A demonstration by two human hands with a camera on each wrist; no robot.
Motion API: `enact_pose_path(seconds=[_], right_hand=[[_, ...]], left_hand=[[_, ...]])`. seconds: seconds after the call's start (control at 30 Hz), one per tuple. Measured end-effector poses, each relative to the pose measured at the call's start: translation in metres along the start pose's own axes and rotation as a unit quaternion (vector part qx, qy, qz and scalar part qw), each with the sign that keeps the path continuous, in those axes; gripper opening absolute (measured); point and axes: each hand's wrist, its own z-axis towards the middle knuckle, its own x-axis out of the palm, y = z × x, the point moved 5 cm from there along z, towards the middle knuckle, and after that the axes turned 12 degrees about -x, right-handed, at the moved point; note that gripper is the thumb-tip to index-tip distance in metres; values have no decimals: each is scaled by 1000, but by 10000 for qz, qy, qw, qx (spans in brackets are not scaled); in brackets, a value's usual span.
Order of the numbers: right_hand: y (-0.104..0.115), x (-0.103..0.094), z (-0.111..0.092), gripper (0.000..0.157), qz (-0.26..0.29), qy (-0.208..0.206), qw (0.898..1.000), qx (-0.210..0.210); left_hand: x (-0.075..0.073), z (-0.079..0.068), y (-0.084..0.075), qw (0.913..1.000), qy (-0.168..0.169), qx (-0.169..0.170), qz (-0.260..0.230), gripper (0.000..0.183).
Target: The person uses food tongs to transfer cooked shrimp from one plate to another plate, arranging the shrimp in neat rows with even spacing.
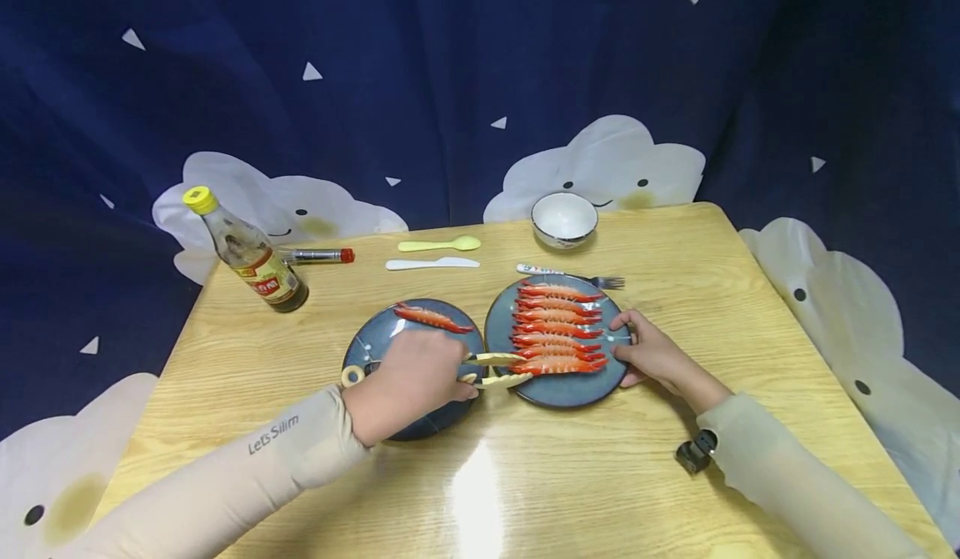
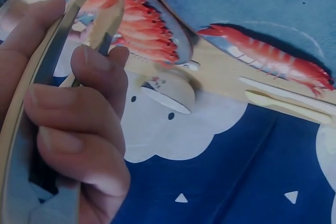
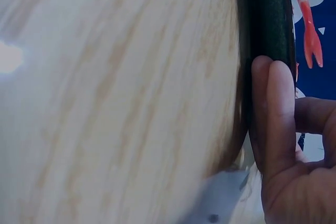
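My left hand [image 1: 408, 380] holds tongs [image 2: 50, 51], its fingers curled round the arms. The tong tips point right, over the edge of the right blue plate [image 1: 570, 392], at the left end of the nearest shrimp [image 1: 562, 365]. Whether they grip that shrimp I cannot tell. Several red and white shrimp lie stacked in a row on this plate. With thumb above and fingers below, my right hand [image 1: 656, 355] pinches the plate's right rim. One shrimp [image 1: 433, 318] lies on the left blue plate [image 1: 367, 330], partly hidden under my left hand.
Behind the plates lie a yellow spoon [image 1: 438, 245], a white knife [image 1: 432, 264] and a fork [image 1: 603, 282]. A patterned bowl [image 1: 564, 219] stands at the back edge. At the left are a sauce bottle [image 1: 258, 259] and a red-tipped brush [image 1: 322, 256].
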Motion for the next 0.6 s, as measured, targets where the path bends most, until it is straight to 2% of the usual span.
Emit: enact_pose_path(seconds=[0.27,0.6], right_hand=[[0,0,-1,40,33,-11,10000,4],[0,0,-1,40,78,-5,9999,-64]], left_hand=[[-4,0,-5,9998,-117,-99,135,41],[-8,1,-13,9995,164,-154,206,41]])
